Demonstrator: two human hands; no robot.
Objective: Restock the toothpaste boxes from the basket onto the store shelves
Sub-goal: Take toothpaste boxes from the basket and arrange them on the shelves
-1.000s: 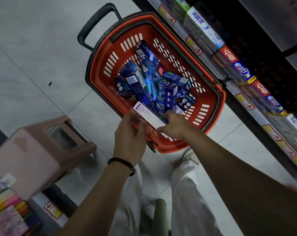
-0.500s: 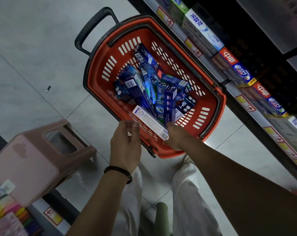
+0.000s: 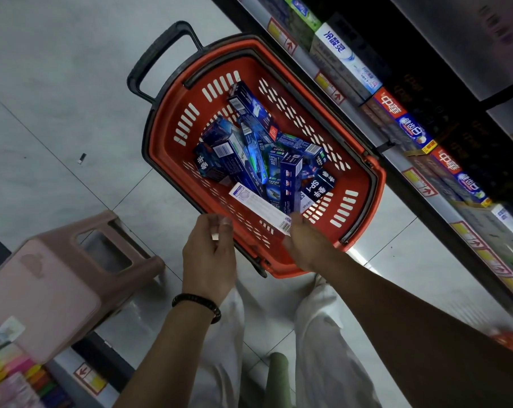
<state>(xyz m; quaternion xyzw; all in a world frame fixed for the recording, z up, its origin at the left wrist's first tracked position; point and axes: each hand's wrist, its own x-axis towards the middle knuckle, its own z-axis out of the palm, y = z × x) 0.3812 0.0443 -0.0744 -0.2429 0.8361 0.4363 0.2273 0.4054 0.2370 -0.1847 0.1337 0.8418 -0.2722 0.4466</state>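
A red basket (image 3: 364, 184) with a black handle stands on the floor and holds several blue toothpaste boxes (image 3: 290, 178). A long white toothpaste box (image 3: 256, 207) lies slanted over the basket's near wall. My right hand (image 3: 305, 240) grips its barcode end, with the fingertips hidden under the box. My left hand (image 3: 209, 254) hovers just left of the basket's near rim, apart from the box, fingers loosely curled and holding nothing. The store shelf (image 3: 396, 154) runs along the right with white toothpaste boxes (image 3: 346, 54) and red-and-blue toothpaste boxes (image 3: 408, 122) lined up on it.
A pink plastic stool (image 3: 58, 278) stands on the tiled floor at the left, close to my left arm. Colourful goods (image 3: 11, 375) fill the lower left corner. My legs in white trousers (image 3: 317, 334) are below the basket. Price tags (image 3: 420, 184) line the shelf edge.
My left hand has let go of the white box and drawn back toward me. My right hand keeps hold of the box's near end and has shifted slightly right.
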